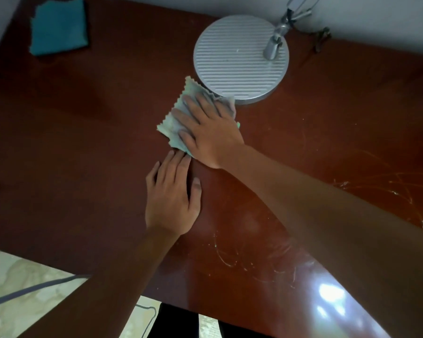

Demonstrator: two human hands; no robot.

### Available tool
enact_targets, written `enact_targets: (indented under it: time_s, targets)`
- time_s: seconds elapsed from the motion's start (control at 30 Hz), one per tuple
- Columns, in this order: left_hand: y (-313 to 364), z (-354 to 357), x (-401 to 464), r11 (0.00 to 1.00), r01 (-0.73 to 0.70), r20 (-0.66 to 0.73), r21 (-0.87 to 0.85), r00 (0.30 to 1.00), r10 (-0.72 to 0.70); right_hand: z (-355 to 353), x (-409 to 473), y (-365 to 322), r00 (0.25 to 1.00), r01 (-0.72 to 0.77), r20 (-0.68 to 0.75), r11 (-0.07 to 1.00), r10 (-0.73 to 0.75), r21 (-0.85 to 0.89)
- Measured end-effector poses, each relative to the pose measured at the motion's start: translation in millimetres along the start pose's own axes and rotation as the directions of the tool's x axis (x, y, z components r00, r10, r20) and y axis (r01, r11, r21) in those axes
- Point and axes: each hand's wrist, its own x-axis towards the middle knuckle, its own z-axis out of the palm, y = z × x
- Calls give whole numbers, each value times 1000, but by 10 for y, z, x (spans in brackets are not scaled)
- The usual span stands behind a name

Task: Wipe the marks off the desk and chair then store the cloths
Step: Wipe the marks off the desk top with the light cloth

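Wiping near the lamp
Right hand [206,129] pressed spread fingers on pale zigzag-edged cloth [175,118]; left hand [171,193] lay flat, fingers together. Nudging the round ribbed metal lamp base [239,62] seemed the risk.

A dim indoor picture with muted, brownish colours. The dark red tabletop [83,142] lies mostly in shade, darkest along its left side and far corners. A bright white glare patch [330,296] shines on the glossy surface at lower right, and pale scratchy marks [401,191] catch light nearby. The whole picture is soft and slightly blurred. Wide-angle distortion bends the tabletop edges, and the nearest forearm [352,228] looks oversized.
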Motion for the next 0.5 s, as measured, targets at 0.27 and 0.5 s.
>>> enact_targets:
  time_s: [0.27,0.5]
  targets:
    - [-6,-10,-18,1000,-21,-11,-10,1000,21,149,-1070,16,997,21,-76,1000,-20,13]
    - [0,-2,-1,1000,-19,-29,-13,999,19,104,-946,302,988,-132,-85,991,130,-20]
